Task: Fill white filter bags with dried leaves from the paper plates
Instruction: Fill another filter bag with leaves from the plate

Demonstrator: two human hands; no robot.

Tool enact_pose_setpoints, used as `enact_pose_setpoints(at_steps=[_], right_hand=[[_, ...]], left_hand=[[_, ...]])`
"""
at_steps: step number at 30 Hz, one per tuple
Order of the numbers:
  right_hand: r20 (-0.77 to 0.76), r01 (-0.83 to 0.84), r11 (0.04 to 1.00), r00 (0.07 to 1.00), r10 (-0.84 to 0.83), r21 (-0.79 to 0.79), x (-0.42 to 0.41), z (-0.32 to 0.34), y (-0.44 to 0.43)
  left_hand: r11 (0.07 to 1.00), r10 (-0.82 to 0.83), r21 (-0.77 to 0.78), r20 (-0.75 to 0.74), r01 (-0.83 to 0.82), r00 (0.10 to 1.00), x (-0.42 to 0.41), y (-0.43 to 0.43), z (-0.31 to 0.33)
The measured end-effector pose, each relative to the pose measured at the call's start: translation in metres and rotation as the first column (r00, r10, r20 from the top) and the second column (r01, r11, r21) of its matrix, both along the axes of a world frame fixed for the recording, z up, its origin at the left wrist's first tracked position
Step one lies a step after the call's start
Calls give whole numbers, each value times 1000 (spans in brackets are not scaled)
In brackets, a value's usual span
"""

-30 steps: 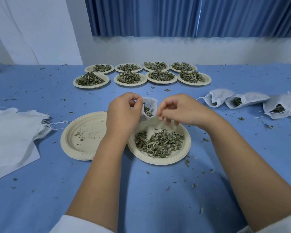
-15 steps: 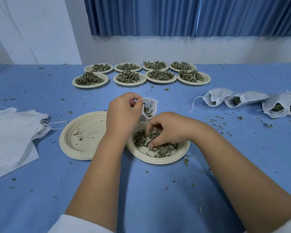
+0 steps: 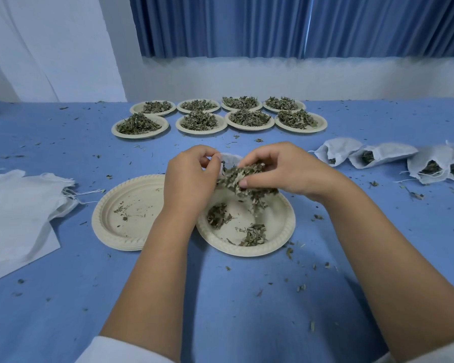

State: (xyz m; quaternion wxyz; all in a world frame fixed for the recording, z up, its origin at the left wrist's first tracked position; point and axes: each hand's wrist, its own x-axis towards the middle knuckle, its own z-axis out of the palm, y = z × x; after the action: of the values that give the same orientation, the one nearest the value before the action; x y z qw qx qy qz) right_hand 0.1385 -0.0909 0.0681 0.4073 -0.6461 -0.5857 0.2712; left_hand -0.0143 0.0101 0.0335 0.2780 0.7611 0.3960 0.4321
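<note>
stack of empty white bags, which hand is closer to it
Left. The left hand, pinching the filter bag, is to the right of the stack; the right hand, gripping leaves, is farther right.

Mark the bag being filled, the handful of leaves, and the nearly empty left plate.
bag being filled (image 3: 231, 159): head view, white rim of its mouth.
handful of leaves (image 3: 243, 176): head view, middle of the clump.
nearly empty left plate (image 3: 100, 221): head view, left rim.

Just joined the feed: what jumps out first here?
At centre, the right hand holds a big clump of dried leaves at the mouth of the small white bag the left hand pinches above the near plate. Behind stand eight heaped plates; filled bags lie at right.
</note>
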Motion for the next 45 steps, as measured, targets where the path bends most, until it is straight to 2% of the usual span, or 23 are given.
enact_pose_setpoints(at_steps=[4,6,11,16,21,26,31,40,45], right_hand=[[-135,109,991,986,-97,81,-1,-4,6],[-153,162,983,977,-147,88,-4,-8,10],[31,309,944,949,-314,119,-8,-21,18],[141,402,896,892,-430,188,-15,-28,23],[117,363,922,918,-379,135,-17,-25,23],[-139,239,970,963,-231,43,-18,-16,16],[-86,289,948,956,-280,135,-20,-20,18],[-55,395,906,918,-392,148,-18,-30,22],[-15,398,883,913,-407,247,-26,-34,24]], left_hand=[[999,-24,-28,29,25,999,1,-1,1],[999,-36,-26,31,37,999,2,-3,1],[997,-64,-35,1,64,998,5,-4,1],[993,-113,-26,-30,113,993,8,-6,-1],[994,-108,-34,-31,107,994,7,-6,0],[997,-69,-33,-7,69,998,5,-6,1],[995,-84,-52,3,84,996,5,-7,1],[989,-137,-46,0,137,991,8,-8,1],[993,-104,-59,17,105,994,9,-7,0]])
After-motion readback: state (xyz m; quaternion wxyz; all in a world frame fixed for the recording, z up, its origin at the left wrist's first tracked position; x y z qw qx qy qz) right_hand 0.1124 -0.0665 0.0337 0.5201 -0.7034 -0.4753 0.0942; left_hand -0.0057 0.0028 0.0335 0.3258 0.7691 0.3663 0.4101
